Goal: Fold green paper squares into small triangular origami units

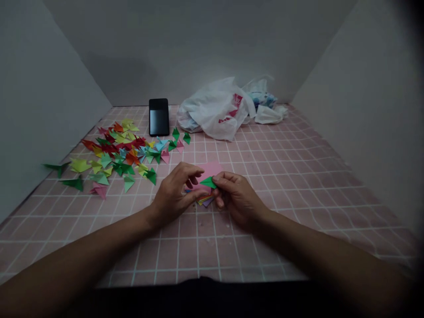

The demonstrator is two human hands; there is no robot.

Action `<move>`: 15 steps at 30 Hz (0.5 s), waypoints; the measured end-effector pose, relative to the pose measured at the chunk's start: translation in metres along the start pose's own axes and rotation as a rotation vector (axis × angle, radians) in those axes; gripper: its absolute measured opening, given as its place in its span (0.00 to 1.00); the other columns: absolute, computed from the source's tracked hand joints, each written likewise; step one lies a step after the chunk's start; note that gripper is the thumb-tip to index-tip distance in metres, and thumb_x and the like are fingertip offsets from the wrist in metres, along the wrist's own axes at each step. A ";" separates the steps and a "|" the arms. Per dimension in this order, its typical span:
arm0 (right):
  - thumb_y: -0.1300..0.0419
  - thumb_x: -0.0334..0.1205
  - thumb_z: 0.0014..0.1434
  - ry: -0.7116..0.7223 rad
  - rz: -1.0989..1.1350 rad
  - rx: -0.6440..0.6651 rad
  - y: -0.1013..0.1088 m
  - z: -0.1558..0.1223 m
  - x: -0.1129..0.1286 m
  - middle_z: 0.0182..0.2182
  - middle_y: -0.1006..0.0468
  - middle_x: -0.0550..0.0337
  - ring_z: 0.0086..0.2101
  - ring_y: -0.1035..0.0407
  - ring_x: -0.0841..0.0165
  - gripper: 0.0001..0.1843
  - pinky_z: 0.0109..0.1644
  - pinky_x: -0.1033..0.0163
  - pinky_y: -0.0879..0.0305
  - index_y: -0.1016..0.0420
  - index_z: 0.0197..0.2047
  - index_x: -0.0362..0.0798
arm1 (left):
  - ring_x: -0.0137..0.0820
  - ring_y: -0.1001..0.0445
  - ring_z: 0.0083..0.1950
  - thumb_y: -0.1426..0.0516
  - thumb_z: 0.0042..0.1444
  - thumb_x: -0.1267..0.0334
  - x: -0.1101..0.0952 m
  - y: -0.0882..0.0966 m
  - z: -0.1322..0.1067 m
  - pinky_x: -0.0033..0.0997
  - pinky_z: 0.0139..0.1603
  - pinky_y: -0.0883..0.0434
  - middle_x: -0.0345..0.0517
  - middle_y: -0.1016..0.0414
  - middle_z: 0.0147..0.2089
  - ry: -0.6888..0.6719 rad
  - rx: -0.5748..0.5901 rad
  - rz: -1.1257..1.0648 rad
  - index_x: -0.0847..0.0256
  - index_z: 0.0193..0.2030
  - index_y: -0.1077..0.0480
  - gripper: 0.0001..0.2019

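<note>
A small folded piece of green paper (208, 182), pointed at its left end, is pinched between the thumb and fingers of my right hand (236, 194). My left hand (177, 187) is just left of it, thumb and fingers apart in a curve, with nothing visible between them. Beneath both hands lies a stack of coloured paper sheets (212, 168). Its top sheet is pink, and yellow, orange and purple edges show at the front. My hands hide part of the stack.
Many folded paper cranes (124, 148) in several colours spread across the left of the pink checked tablecloth (159, 247). A black phone (159, 119) stands behind them. White plastic bags (215, 108) lie at the back, near a blue-patterned packet (263, 98). Pale walls enclose three sides.
</note>
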State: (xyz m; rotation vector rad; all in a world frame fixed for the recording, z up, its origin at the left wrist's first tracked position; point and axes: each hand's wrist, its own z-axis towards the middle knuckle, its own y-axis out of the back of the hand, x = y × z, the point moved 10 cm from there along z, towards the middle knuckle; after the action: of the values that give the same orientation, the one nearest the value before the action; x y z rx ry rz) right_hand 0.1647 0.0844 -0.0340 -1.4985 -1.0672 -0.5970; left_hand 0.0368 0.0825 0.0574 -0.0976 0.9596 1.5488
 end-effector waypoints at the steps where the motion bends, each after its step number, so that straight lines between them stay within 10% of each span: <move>1: 0.29 0.46 0.55 0.014 0.007 -0.004 0.000 -0.001 0.001 0.20 0.25 0.67 0.15 0.36 0.78 0.17 0.18 0.71 0.40 0.30 0.27 0.47 | 0.26 0.25 0.36 0.34 0.60 0.66 0.002 0.001 -0.001 0.25 0.37 0.25 0.45 0.25 0.43 0.025 -0.012 -0.004 0.61 0.50 0.28 0.13; 9: 0.30 0.45 0.58 0.135 -0.059 0.009 -0.004 -0.005 0.007 0.25 0.21 0.65 0.20 0.30 0.75 0.12 0.27 0.67 0.30 0.26 0.31 0.47 | 0.28 0.23 0.35 0.35 0.56 0.64 0.046 -0.016 -0.021 0.26 0.37 0.24 0.42 0.23 0.35 0.608 -0.073 -0.428 0.62 0.42 0.28 0.09; 15: 0.31 0.45 0.59 0.090 -0.204 0.119 -0.016 -0.008 0.001 0.26 0.21 0.65 0.21 0.29 0.75 0.12 0.27 0.67 0.32 0.27 0.34 0.47 | 0.25 0.26 0.35 0.35 0.51 0.66 0.051 -0.016 -0.022 0.24 0.38 0.26 0.39 0.26 0.35 0.705 -0.141 -0.578 0.61 0.40 0.31 0.11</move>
State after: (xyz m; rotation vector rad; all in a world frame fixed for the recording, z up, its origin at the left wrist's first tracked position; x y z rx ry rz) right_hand 0.1531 0.0763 -0.0236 -1.2570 -1.1730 -0.7240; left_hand 0.0281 0.1074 0.0063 -0.9863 1.2171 1.0344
